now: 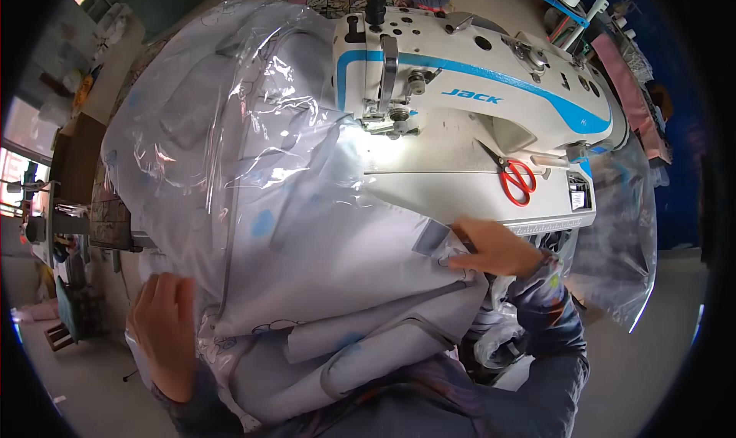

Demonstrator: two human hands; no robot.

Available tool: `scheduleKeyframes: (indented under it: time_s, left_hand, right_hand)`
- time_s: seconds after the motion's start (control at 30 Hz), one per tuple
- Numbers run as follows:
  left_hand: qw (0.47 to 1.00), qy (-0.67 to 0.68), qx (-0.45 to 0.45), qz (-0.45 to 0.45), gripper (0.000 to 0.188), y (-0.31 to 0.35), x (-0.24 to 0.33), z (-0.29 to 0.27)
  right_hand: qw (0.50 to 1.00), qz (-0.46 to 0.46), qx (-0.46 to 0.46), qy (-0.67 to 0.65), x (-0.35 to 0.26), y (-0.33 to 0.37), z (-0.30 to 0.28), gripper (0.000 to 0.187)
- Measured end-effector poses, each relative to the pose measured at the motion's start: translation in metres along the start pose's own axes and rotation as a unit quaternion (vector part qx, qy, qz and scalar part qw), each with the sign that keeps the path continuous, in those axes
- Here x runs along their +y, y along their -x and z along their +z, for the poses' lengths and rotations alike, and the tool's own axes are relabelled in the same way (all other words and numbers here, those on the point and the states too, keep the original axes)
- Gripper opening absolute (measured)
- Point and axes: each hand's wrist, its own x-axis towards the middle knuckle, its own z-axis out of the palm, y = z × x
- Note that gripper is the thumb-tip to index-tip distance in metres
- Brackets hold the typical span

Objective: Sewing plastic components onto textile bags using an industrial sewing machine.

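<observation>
The right hand (497, 248), in front of the machine (475, 70), has fingers closed on the cloth (322, 246). The left hand (163, 332), front-left of the machine, shows bent fingers; their hold cannot be told.

Pale grey patterned fabric (330, 261), glossy clear film (253, 123) over its upper part, spreads from a white-and-blue sewing machine (468, 70) to the person's lap. The right hand (497, 248) pinches its right edge; the left hand (163, 327), fingers bent, is at its left, grip unclear. Red-handled scissors (518, 183) lie on the desk (414, 186) near a ruler strip (546, 225).
</observation>
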Motion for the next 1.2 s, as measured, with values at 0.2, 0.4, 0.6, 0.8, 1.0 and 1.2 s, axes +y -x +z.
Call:
scheduleKeyframes:
  time_s: [0.2, 0.4, 0.6, 0.8, 1.0, 1.2]
  left_hand:
    - [0.841, 0.065, 0.167, 0.511, 0.023, -0.093, 0.155, 0.095]
    - [0.887, 0.162, 0.058, 0.429, 0.022, -0.116, 0.144, 0.161]
    - [0.897, 0.163, 0.052, 0.407, 0.027, -0.117, 0.162, 0.151]
    - [0.899, 0.161, 0.077, 0.401, 0.007, -0.131, 0.165, 0.161]
    - [0.894, 0.149, 0.093, 0.412, 0.013, -0.153, 0.172, 0.166]
    - [0.893, 0.121, 0.067, 0.429, 0.029, -0.173, 0.173, 0.155]
  right_hand:
    - [0.983, -0.093, 0.137, -0.077, -0.065, -0.097, 0.013, 0.030]
    - [0.970, -0.113, 0.214, -0.022, -0.048, -0.091, 0.041, 0.039]
    - [0.973, -0.087, 0.202, 0.073, -0.040, -0.092, 0.036, 0.043]
    - [0.965, -0.060, 0.208, 0.149, -0.040, -0.107, 0.037, 0.057]
    - [0.949, -0.033, 0.239, 0.204, -0.045, -0.126, 0.037, 0.056]
    - [0.944, 0.020, 0.250, 0.216, -0.054, -0.144, 0.031, 0.052]
